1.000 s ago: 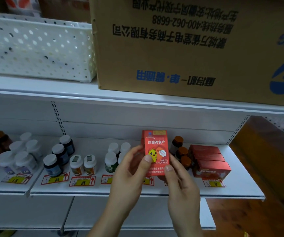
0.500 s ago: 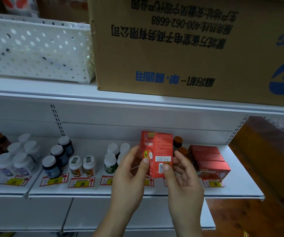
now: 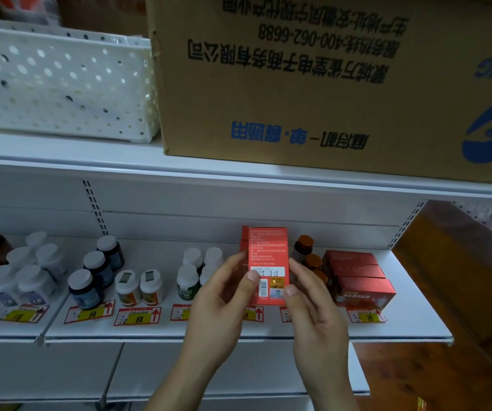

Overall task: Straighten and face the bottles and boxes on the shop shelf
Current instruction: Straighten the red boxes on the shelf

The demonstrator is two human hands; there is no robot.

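Note:
A small red box (image 3: 267, 253) is held upright in front of the white shelf (image 3: 411, 327), its back panel with barcode and small print turned toward me. My left hand (image 3: 221, 301) pinches its left edge, thumb on the panel. My right hand (image 3: 313, 310) pinches its right edge, thumb near the lower right corner. Behind the box stand amber bottles with brown caps (image 3: 305, 247). To the right lie stacked red boxes (image 3: 360, 280). White-capped bottles (image 3: 191, 274) and dark bottles (image 3: 96, 271) stand to the left.
Red and yellow price tags (image 3: 138, 315) line the shelf's front. On the shelf above sit a large cardboard carton (image 3: 313, 84) and a white perforated basket (image 3: 58, 84). Brown wooden furniture (image 3: 461, 277) stands at the right. A lower shelf lies beneath.
Both hands have turned the red box about its upright axis: its front with the cartoon showed first, then a side edge, and now the back with the barcode faces me.

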